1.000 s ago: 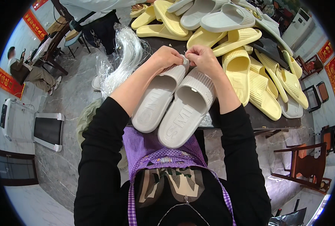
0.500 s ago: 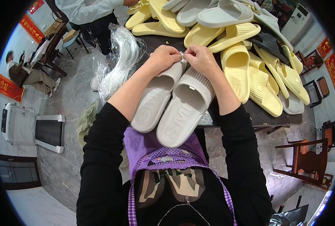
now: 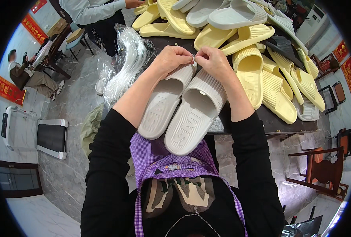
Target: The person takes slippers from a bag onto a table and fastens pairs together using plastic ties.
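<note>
A pair of light grey slide slippers lies side by side at the table's near edge, heels toward me: the left slipper (image 3: 156, 114) and the right slipper (image 3: 187, 128). Beyond their straps, both hands meet at the toe ends. My left hand (image 3: 170, 60) is closed in a pinch over the left slipper's toe. Fingertip to fingertip with it, my right hand (image 3: 214, 62) pinches too, above the right slipper's toe. Between the fingertips shows a thin clear strand, too fine to follow. A bundle of clear plastic strands (image 3: 127, 65) lies left of my left forearm.
Yellow slippers (image 3: 248, 75) and grey slippers (image 3: 238, 15) pile up across the far and right parts of the dark table (image 3: 290, 125). At far left stands a person in a light sleeve (image 3: 92, 14); another sits further back. A wooden chair (image 3: 319, 170) stands at right.
My hands stay pinched together at the slippers' toes, with slight finger movement and a little more gap between the fingertips. The slippers have hardly moved.
</note>
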### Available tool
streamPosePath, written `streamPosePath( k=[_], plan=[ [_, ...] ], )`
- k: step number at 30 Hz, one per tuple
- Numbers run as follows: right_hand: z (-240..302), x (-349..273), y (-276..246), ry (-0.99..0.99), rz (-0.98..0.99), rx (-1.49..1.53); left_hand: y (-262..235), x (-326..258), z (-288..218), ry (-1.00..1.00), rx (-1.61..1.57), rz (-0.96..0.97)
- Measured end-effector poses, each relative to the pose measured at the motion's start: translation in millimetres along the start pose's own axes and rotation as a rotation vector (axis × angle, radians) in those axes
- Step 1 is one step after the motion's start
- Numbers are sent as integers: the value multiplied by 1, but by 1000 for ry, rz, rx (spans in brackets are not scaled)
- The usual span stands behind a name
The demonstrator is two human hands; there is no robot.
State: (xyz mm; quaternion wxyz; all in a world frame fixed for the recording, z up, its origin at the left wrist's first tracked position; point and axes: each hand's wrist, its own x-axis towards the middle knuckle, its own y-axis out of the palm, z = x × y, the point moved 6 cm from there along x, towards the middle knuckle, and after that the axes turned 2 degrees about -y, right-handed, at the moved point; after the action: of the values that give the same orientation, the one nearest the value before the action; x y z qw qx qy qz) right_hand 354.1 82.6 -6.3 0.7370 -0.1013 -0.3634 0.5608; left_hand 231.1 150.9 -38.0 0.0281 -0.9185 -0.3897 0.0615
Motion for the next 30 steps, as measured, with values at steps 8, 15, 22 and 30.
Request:
streamPosePath(
  k=[8,15,22,30],
  plan=[
    [-4,1,-1,-59,-15,-47,-4,-1,-6,12,-67,-26],
    [-8,1,-2,-16,11,-38,-4,-3,-10,-55,-112,74],
    [-7,0,-1,-29,36,9,0,1,-4,-97,-86,220],
    [-5,0,0,-121,22,-50,5,6,-2,-132,-48,342]
  ],
)
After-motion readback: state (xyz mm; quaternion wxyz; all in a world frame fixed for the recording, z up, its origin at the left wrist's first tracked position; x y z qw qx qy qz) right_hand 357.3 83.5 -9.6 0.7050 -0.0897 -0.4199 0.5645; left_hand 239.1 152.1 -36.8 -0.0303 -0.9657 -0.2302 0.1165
